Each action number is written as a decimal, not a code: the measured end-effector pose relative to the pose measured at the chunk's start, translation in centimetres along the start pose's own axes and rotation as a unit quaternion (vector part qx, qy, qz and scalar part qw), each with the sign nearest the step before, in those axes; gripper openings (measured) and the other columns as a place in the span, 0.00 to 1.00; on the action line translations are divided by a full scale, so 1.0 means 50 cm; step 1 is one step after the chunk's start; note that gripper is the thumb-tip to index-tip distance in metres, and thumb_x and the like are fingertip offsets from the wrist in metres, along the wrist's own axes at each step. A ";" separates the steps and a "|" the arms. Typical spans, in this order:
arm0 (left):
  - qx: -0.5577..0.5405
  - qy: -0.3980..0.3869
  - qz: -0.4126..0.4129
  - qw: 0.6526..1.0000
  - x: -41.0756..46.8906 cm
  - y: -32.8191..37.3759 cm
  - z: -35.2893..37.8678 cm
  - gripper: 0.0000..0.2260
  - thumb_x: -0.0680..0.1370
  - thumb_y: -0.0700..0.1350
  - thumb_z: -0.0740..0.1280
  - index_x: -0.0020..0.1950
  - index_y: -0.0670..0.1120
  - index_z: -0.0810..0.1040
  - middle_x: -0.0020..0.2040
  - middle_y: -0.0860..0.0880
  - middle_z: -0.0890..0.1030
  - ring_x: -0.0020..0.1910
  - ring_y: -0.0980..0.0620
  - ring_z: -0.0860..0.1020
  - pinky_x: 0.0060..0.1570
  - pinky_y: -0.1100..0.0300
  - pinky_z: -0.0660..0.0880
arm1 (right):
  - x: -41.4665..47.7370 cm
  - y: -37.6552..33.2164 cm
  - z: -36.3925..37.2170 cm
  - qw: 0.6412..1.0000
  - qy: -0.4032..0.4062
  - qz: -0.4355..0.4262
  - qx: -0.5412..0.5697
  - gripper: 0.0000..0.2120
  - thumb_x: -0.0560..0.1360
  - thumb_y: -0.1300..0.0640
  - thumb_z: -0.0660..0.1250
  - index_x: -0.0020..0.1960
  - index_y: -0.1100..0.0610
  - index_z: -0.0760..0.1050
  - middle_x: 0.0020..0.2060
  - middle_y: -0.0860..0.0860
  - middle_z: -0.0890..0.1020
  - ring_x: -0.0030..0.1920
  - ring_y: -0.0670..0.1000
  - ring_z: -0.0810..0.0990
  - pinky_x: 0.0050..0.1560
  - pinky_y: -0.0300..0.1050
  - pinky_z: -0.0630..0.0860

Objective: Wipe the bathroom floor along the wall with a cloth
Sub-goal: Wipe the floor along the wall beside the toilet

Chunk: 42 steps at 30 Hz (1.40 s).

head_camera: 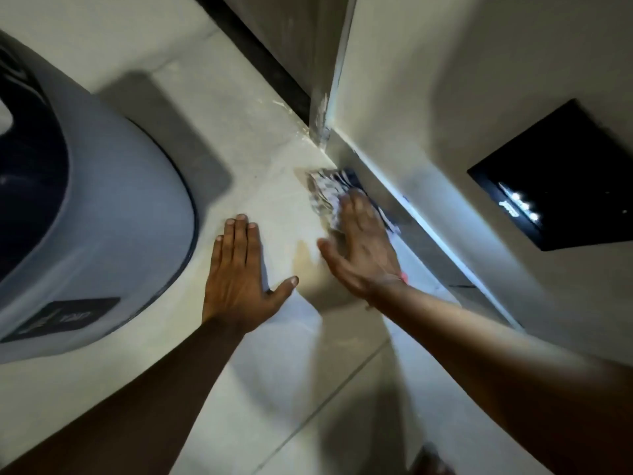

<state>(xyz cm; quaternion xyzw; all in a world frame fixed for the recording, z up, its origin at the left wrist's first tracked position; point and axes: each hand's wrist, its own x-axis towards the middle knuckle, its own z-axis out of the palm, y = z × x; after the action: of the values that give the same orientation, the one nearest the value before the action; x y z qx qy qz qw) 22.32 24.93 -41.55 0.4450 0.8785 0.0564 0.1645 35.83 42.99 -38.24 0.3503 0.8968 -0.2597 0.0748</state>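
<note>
right hand (359, 245) pressing flat on cloth (325, 193), not gripping | left hand (239, 272) bracing, splayed, on floor (274, 371) | cloth lying at wall (394, 97) base, far corner | progress: mid-wipe; smears showing far, near stretch seemingly remaining

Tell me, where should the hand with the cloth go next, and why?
Probably slide the right hand and the cloth forward along the wall toward the corner: white smears show on the floor there, while the left hand lies flat.
</note>
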 end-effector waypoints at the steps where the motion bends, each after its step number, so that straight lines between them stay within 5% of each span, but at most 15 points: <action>1: -0.002 0.000 -0.004 1.000 -0.004 0.002 -0.002 0.49 0.73 0.71 0.56 0.81 0.39 0.46 0.82 0.39 0.46 0.82 0.42 0.44 0.80 0.44 0.47 | -0.042 0.019 -0.006 1.000 -0.011 0.013 0.006 0.41 0.76 0.34 0.50 0.79 0.54 0.38 0.79 0.52 0.41 0.78 0.50 0.39 0.78 0.49 0.42; 5: -0.015 -0.006 -0.015 1.000 -0.015 0.011 0.000 0.49 0.73 0.72 0.56 0.81 0.40 0.46 0.83 0.40 0.47 0.82 0.42 0.45 0.79 0.44 0.48 | -0.095 0.050 -0.013 0.996 -0.059 0.058 -0.026 0.44 0.74 0.33 0.51 0.78 0.55 0.37 0.79 0.54 0.41 0.78 0.52 0.38 0.78 0.52 0.42; 11: 0.013 -0.018 -0.009 1.000 -0.007 0.017 -0.006 0.50 0.73 0.73 0.54 0.81 0.40 0.44 0.82 0.39 0.45 0.81 0.42 0.43 0.79 0.45 0.47 | 0.114 -0.056 -0.018 0.998 -0.061 -0.004 0.011 0.46 0.73 0.41 0.63 0.78 0.59 0.42 0.79 0.56 0.45 0.78 0.55 0.41 0.77 0.50 0.41; 16: 0.010 -0.020 -0.009 1.000 0.003 0.036 -0.007 0.50 0.73 0.74 0.54 0.81 0.40 0.44 0.83 0.39 0.45 0.82 0.41 0.43 0.79 0.43 0.47 | 0.153 -0.065 -0.005 0.997 -0.009 -0.058 -0.043 0.44 0.74 0.40 0.61 0.78 0.60 0.45 0.79 0.57 0.49 0.79 0.56 0.45 0.78 0.51 0.46; 19: -0.004 -0.012 0.017 1.000 -0.010 0.055 0.010 0.50 0.72 0.73 0.57 0.81 0.40 0.45 0.83 0.40 0.46 0.82 0.42 0.44 0.79 0.44 0.48 | 0.045 0.001 0.005 0.995 0.023 -0.070 -0.064 0.39 0.76 0.42 0.56 0.78 0.61 0.47 0.79 0.58 0.51 0.79 0.55 0.47 0.78 0.51 0.48; 27: 0.007 0.004 0.011 1.000 -0.057 0.104 0.044 0.49 0.73 0.70 0.60 0.80 0.38 0.48 0.82 0.37 0.49 0.81 0.40 0.45 0.79 0.43 0.46 | -0.432 0.241 0.023 0.990 0.008 0.125 -0.067 0.35 0.78 0.43 0.51 0.78 0.60 0.46 0.79 0.57 0.48 0.79 0.54 0.46 0.76 0.59 0.53; 36: 0.021 0.013 0.008 1.000 -0.057 0.102 0.048 0.49 0.73 0.71 0.57 0.80 0.38 0.47 0.82 0.38 0.48 0.82 0.40 0.45 0.79 0.42 0.47 | -0.288 0.257 -0.004 0.975 -0.058 -0.097 -0.192 0.30 0.80 0.48 0.52 0.78 0.61 0.52 0.77 0.59 0.58 0.77 0.58 0.56 0.76 0.55 0.52; 42: 0.023 0.024 0.003 0.999 -0.058 0.106 0.048 0.49 0.73 0.71 0.57 0.80 0.38 0.48 0.82 0.38 0.48 0.82 0.40 0.45 0.79 0.42 0.47 | -0.258 0.204 0.008 0.989 -0.019 -0.066 -0.128 0.30 0.80 0.50 0.55 0.78 0.60 0.52 0.78 0.56 0.56 0.79 0.54 0.50 0.77 0.56 0.51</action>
<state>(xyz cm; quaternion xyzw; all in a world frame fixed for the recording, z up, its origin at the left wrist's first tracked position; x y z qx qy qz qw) 28.78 25.68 -41.83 0.4499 0.8818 0.0477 0.1329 52.19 41.51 -38.72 0.2726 0.9423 -0.1538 0.1188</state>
